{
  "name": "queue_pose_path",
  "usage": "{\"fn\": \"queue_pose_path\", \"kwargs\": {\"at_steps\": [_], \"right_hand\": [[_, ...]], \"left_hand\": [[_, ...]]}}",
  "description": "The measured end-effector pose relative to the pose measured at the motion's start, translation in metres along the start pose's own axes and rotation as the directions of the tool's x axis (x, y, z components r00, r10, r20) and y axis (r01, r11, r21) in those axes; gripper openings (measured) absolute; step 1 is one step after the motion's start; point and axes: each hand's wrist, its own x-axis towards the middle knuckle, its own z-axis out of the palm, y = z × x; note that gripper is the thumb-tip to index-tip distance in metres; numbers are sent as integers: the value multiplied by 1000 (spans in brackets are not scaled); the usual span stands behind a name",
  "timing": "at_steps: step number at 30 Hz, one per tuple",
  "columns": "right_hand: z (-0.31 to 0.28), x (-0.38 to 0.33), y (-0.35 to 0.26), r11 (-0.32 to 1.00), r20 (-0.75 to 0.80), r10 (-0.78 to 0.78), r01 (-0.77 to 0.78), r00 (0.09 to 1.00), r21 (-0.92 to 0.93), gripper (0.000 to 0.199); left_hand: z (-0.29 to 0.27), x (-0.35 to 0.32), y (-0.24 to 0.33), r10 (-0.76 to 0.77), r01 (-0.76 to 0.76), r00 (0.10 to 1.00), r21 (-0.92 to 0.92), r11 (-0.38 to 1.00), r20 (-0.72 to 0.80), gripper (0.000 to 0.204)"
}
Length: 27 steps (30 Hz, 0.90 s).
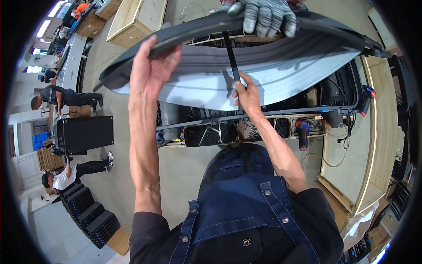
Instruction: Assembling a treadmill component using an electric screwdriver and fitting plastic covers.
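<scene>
A wide belt (198, 83), black outside and pale grey inside, bows across a long black metal frame (272, 113). My left hand (154, 70) grips the belt's raised edge at the left, its palm toward me and the thumb against the black rim. Lower and to the right, my right hand (248, 94) is closed round a narrow black bar (231, 55). That bar stands between the belt's upper edge and the frame's near side. A co-worker's grey-gloved hand (266, 20) rests over the far edge of the belt; their other hand is mostly cut off.
Bins of dark screws (210, 134) line the frame's near side, beside a red-and-blue power drill (303, 134). Another driver (367, 100) is at the right. Wooden crates (378, 145) flank the work. At left, two people stand beside a black panel (85, 135).
</scene>
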Motion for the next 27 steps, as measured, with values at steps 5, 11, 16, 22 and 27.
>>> {"fn": "queue_pose_path", "kwargs": {"at_steps": [5,11,16,22,27], "right_hand": [[-18,10,3,674,275,390,-476,879,565,47],[-2,6,2,910,145,187,-227,972,348,47],[3,17,31,974,128,206,-217,970,72,39],[-2,24,35,952,164,268,-287,950,106,29],[-8,26,34,957,275,273,-289,922,21,37]], "left_hand": [[-22,-22,-30,-81,73,992,-92,993,-92,22],[-16,-43,-38,-103,102,994,-39,994,-43,31],[-31,-58,-52,-137,135,990,-62,989,-37,30],[-48,-62,-74,-180,169,976,-102,980,-118,26],[-54,-49,-87,-177,162,974,-109,981,-144,24]]}}
